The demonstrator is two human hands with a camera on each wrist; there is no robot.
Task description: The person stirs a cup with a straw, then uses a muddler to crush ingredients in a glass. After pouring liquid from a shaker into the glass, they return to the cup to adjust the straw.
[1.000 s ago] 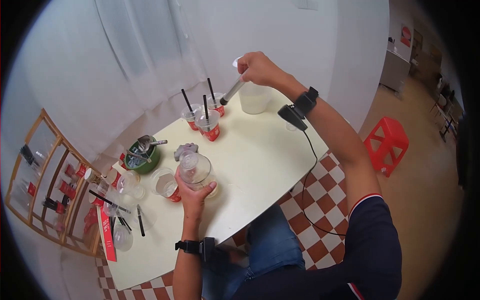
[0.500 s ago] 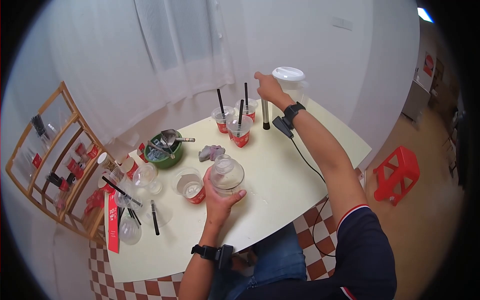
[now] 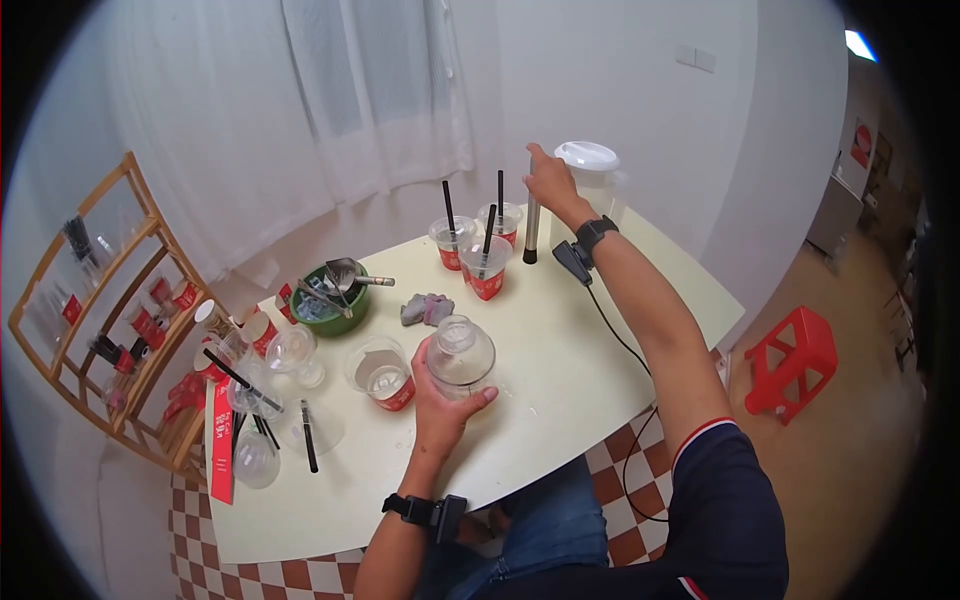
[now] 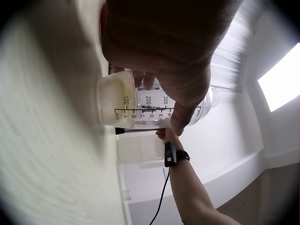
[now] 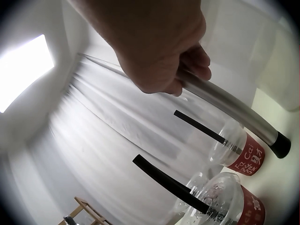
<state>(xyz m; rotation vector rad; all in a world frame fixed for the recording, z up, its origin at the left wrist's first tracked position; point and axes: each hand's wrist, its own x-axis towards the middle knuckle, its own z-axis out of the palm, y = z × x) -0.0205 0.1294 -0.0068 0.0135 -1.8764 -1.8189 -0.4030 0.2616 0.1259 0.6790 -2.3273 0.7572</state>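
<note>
My left hand [image 3: 443,412] grips a clear shaker [image 3: 462,362] with a domed top, standing on the table. In the left wrist view, the shaker [image 4: 145,108] has a black printed scale and a little pale liquid at its base. Farther off, my right hand [image 3: 552,187] holds the top of a metal muddler [image 3: 532,225]. In the right wrist view, the fingers curl round the upper end of the muddler [image 5: 229,104], and its black tip is down at the tabletop. Red-labelled plastic cups [image 3: 487,272] with black straws stand just left of it.
A large white-lidded pitcher [image 3: 587,157] stands behind my right hand. A crumpled grey cloth [image 3: 427,308], a green bowl [image 3: 340,322] of utensils and a red-labelled cup [image 3: 395,395] lie left of the shaker. Beyond are loose straws, lids and a wooden rack [image 3: 150,215].
The muddler went from slanted in front of the pitcher to upright on the table beside the straw cups, my right hand lowering with it. My left hand keeps its grip; the head view swung right.
</note>
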